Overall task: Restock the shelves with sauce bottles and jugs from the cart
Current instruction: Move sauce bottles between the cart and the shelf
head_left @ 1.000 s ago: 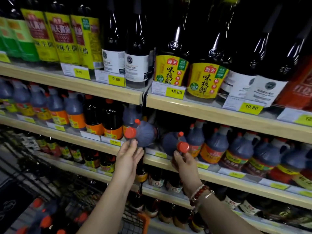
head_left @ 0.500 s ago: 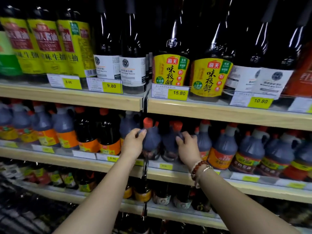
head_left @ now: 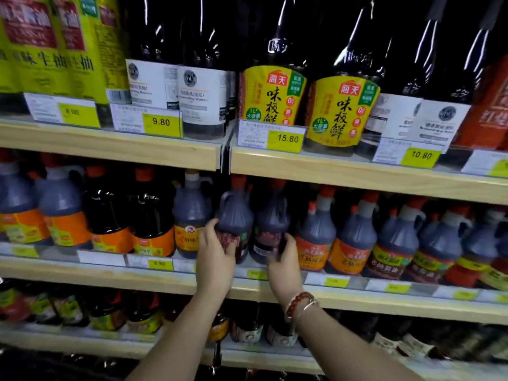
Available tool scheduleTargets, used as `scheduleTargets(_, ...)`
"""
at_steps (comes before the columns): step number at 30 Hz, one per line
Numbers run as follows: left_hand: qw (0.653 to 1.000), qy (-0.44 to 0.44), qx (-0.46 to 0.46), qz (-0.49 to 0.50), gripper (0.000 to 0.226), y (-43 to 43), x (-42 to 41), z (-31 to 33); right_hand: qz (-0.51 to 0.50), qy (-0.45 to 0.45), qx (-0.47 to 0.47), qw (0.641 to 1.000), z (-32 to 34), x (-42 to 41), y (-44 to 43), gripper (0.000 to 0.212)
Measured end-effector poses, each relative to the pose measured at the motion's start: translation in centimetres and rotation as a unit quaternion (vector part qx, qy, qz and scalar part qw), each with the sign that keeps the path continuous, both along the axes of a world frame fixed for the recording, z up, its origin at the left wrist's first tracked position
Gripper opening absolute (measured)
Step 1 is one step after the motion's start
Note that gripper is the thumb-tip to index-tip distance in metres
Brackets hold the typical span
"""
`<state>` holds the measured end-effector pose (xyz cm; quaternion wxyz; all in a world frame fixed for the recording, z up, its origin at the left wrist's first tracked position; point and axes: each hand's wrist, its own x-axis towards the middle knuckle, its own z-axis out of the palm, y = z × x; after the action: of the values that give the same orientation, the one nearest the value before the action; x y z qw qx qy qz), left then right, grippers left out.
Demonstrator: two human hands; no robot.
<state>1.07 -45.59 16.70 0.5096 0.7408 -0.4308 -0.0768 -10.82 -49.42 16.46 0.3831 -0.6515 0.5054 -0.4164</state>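
Observation:
Two dark sauce jugs with red caps stand upright side by side on the middle shelf (head_left: 357,294), at the gap between the two shelf sections. My left hand (head_left: 213,250) wraps the lower left side of the left jug (head_left: 236,215). My right hand (head_left: 284,259), with a bead bracelet at the wrist, grips the lower right of the right jug (head_left: 272,218). Both labels are partly covered by my fingers. The cart is out of view.
Rows of similar jugs with orange and red labels (head_left: 316,232) fill the middle shelf on both sides. Tall dark bottles (head_left: 272,86) stand on the upper shelf behind price tags (head_left: 287,138). Smaller bottles (head_left: 247,328) line the lower shelf.
The two jugs went from tilted, caps toward me, to upright on the middle shelf. My hands slid from their necks down to their lower bodies. The view moved closer and the cart left the frame.

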Motion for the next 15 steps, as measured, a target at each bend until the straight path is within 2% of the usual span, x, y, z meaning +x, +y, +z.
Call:
scheduleTargets(4,0.989,-0.125,0.072,0.019,0.063,0.9,-1.7,-2.3,0.055,0.088,0.011,0.995,-2.0,0.8,1.0,0.068)
scheduleTargets(6,0.980,-0.157,0.118,0.019,0.068,0.4,-1.7,-2.3,0.059,0.113,0.013,0.992,-1.4,0.9,0.5,0.070)
scheduleTargets(15,0.972,-0.106,0.212,0.005,0.089,-3.3,-1.1,-1.2,0.055,0.146,0.069,0.985,-0.1,1.6,-3.3,0.069)
